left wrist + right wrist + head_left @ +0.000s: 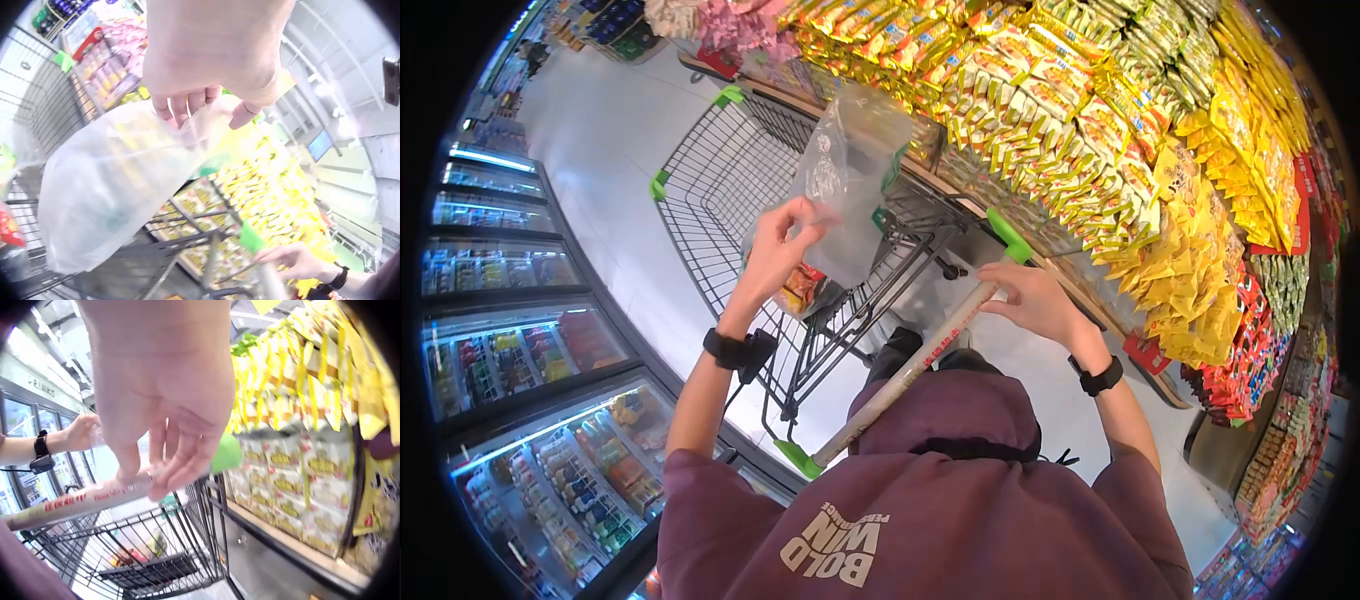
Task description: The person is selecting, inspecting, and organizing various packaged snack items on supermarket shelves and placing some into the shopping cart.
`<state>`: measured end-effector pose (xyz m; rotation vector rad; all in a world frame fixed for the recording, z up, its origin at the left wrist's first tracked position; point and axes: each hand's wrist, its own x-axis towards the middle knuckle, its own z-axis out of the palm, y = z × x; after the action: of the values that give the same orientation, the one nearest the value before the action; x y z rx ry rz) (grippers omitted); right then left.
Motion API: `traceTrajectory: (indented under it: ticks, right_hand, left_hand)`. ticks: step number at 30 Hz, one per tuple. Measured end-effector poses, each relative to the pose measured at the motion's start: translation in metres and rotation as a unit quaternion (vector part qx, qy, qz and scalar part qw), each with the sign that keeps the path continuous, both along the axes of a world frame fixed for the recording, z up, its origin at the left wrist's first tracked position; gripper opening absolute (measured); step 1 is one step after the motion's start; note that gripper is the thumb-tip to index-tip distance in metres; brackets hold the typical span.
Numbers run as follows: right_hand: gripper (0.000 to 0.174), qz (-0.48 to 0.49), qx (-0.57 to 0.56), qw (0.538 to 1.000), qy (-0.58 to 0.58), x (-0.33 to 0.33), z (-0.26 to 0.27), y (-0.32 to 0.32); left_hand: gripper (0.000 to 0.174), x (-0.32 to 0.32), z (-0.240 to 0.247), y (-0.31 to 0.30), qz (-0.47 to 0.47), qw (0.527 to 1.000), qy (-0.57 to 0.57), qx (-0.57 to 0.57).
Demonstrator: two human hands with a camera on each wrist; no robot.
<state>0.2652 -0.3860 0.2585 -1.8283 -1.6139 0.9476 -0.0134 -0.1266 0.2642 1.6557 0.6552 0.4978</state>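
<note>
A translucent plastic bag (855, 150) hangs from my left hand (785, 245), above the shopping cart. In the left wrist view, the thumb and curled fingers of my left hand (209, 69) pinch the top of the bag (112, 187). My right hand (1035, 305) holds the cart's handlebar (920, 365) near its green end cap (1008, 236). In the right wrist view, the thumb and fingers of my right hand (165, 406) curl at the bar (87, 499). A red and yellow package (802, 288) lies in the cart's basket.
Shelves of yellow snack packets (1050, 90) stand along the cart's right side, with red packets (1245, 350) nearer. Glass-fronted refrigerated cases (510, 350) line the left. Pale floor (600, 130) stretches between the cases and the cart.
</note>
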Motion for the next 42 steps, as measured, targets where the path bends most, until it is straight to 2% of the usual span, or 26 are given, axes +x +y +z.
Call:
traceTrajectory:
  ticks: [3,4,6,8,10,12,13,14,15,16,17,19,20,22,23,24,25,26,27,29,30,31,33,36,39,42]
  right_hand:
    - [0.063,0.004,0.089,0.995,-0.047,-0.006,0.045,0.015]
    - [0.067,-0.023,0.123,0.991,-0.051,-0.010,0.067,0.021]
    - [0.063,-0.066,0.303,0.947,-0.079,-0.014,0.098,0.035]
    - [0.056,-0.011,0.373,0.919,-0.125,-0.007,0.118,0.050]
    - [0.046,0.053,0.393,0.902,-0.172,0.011,0.123,0.057]
    - [0.033,0.124,0.365,0.895,-0.224,0.033,0.113,0.061]
    - [0.028,0.121,0.333,0.901,-0.250,0.043,0.108,0.059]
    - [0.024,0.119,0.301,0.905,-0.276,0.055,0.103,0.055]
    - [0.021,0.119,0.266,0.908,-0.301,0.065,0.099,0.048]
    - [0.015,0.125,0.267,0.912,-0.284,0.072,0.096,0.040]
    - [0.014,0.134,0.302,0.897,-0.295,0.074,0.093,0.038]
    - [0.013,0.148,0.369,0.864,-0.310,0.070,0.085,0.035]
    - [0.009,0.146,0.369,0.835,-0.382,0.072,0.086,0.039]
    - [0.012,0.066,0.512,0.764,-0.388,0.064,0.132,0.029]
    - [0.015,0.027,0.579,0.717,-0.386,0.061,0.158,0.024]
    - [0.021,-0.033,0.636,0.679,-0.364,0.060,0.179,0.013]
    - [0.028,-0.095,0.688,0.635,-0.338,0.062,0.193,0.001]
    - [0.040,-0.107,0.745,0.584,-0.304,0.064,0.198,-0.005]
    - [0.041,-0.079,0.704,0.652,-0.270,0.054,0.189,-0.023]
    - [0.025,0.074,0.518,0.787,-0.327,0.042,0.134,-0.047]
    - [0.022,0.232,0.323,0.820,-0.412,0.053,0.087,-0.067]
    - [0.027,0.269,0.251,0.856,-0.364,0.060,0.062,-0.108]
    - [0.031,0.303,0.136,0.923,-0.195,0.060,0.038,-0.144]
    - [0.032,0.179,-0.017,0.979,-0.096,0.046,0.070,-0.185]
    - [0.041,0.039,-0.079,0.994,-0.068,0.043,0.060,-0.217]
    - [0.036,0.046,-0.100,0.982,-0.153,0.048,0.025,-0.256]
  left_hand:
    - [0.028,-0.005,0.068,-0.030,-0.078,0.997,-0.015,0.009]
    - [0.041,-0.001,0.091,-0.047,-0.075,0.996,-0.010,-0.037]
    - [0.040,0.001,0.126,-0.066,-0.171,0.985,0.021,-0.001]
    - [0.039,0.009,0.148,-0.082,-0.247,0.967,0.024,0.057]
    - [0.041,0.016,0.162,-0.098,-0.302,0.944,-0.001,0.133]
    - [0.042,0.016,0.171,-0.109,-0.229,0.951,0.038,0.205]
    - [0.043,0.014,0.173,-0.112,-0.191,0.950,0.056,0.238]
    - [0.036,0.010,0.169,-0.111,-0.130,0.919,0.069,0.366]
    - [0.033,0.002,0.161,-0.107,-0.082,0.888,0.127,0.435]
    - [0.029,-0.009,0.151,-0.101,-0.033,0.847,0.184,0.498]
    - [0.026,-0.017,0.142,-0.099,0.017,0.796,0.241,0.556]
    - [0.016,-0.021,0.130,-0.100,0.071,0.778,0.268,0.564]
    - [0.011,-0.024,0.125,-0.105,0.095,0.769,0.282,0.566]
    - [0.010,-0.015,0.152,-0.122,0.214,0.706,0.159,0.656]
    - [0.015,-0.013,0.171,-0.133,0.275,0.684,0.114,0.666]
    - [0.018,-0.009,0.190,-0.150,0.328,0.639,0.081,0.691]
    - [0.019,-0.006,0.205,-0.158,0.325,0.567,0.005,0.757]
    - [0.018,-0.002,0.202,-0.168,0.306,0.572,-0.055,0.759]
    - [0.018,0.003,0.198,-0.179,0.284,0.575,-0.115,0.758]
    - [0.019,0.006,0.162,-0.195,0.096,0.710,0.048,0.696]
    - [0.017,-0.005,0.130,-0.198,-0.047,0.808,0.173,0.561]
    - [0.016,-0.018,0.103,-0.204,-0.187,0.855,0.287,0.391]
    - [0.017,-0.023,0.085,-0.236,-0.226,0.890,0.196,0.345]
    - [0.026,-0.009,0.087,-0.268,-0.186,0.937,0.109,0.274]
    - [0.027,0.012,0.073,-0.281,-0.221,0.944,0.111,0.218]
    - [0.016,0.038,0.038,-0.296,-0.303,0.915,0.171,0.206]
